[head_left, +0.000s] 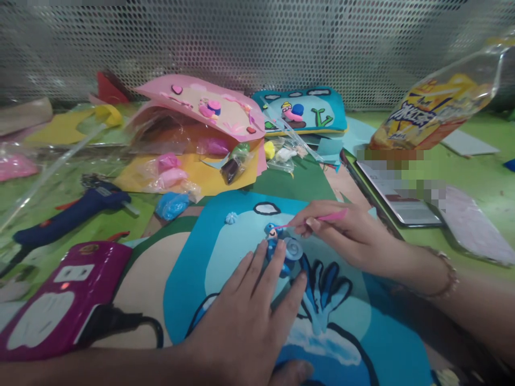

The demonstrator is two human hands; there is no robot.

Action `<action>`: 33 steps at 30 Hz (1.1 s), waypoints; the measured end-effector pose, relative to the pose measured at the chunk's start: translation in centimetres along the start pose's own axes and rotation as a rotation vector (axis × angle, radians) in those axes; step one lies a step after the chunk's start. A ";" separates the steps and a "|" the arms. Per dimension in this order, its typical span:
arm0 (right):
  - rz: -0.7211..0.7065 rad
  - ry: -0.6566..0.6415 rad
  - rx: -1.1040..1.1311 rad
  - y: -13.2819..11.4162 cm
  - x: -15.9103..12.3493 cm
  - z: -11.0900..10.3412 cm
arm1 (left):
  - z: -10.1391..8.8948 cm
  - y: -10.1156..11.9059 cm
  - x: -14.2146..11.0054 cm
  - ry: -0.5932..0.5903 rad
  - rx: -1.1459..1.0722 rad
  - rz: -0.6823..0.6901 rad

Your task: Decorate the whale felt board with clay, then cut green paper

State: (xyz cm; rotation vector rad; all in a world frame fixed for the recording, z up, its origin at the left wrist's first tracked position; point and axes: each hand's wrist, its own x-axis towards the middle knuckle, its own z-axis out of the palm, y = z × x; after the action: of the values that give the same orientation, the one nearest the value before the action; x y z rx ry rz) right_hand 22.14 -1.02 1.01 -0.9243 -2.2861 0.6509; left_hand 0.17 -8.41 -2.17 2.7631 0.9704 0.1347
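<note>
A blue clay snail figure (272, 231) with a pale spiral shell (293, 249) lies on a blue paper card (189, 257) decorated with clay shapes. My left hand (249, 311) lies over the card with its fingers spread, its fingertips on the lower part of the snail and hiding some of it. My right hand (341, 230) pinches a thin pink modelling tool (330, 216). The tool's tip reaches the snail's face. Below the snail is a dark-outlined blue clay plant (324, 289), and a small pale clay swirl (231, 218) sits at the upper left.
On the left are a blue glue gun (72, 212) and a magenta power strip (68, 295) with a black plug. Bagged clay (172, 206), a pink card (201, 104) and a teal card (301, 110) lie behind. A phone (402, 198) and snack bag (426, 112) are right.
</note>
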 end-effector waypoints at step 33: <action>-0.002 -0.015 0.011 0.0 0.0 -0.1 | 0.5 -0.6 0.0 0.001 -0.042 0.044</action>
State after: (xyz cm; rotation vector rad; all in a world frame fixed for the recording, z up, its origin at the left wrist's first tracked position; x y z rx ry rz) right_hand 22.23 -1.02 1.11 -0.9154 -2.2940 0.6704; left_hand -0.13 -8.02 -2.83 2.7469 0.8969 0.1613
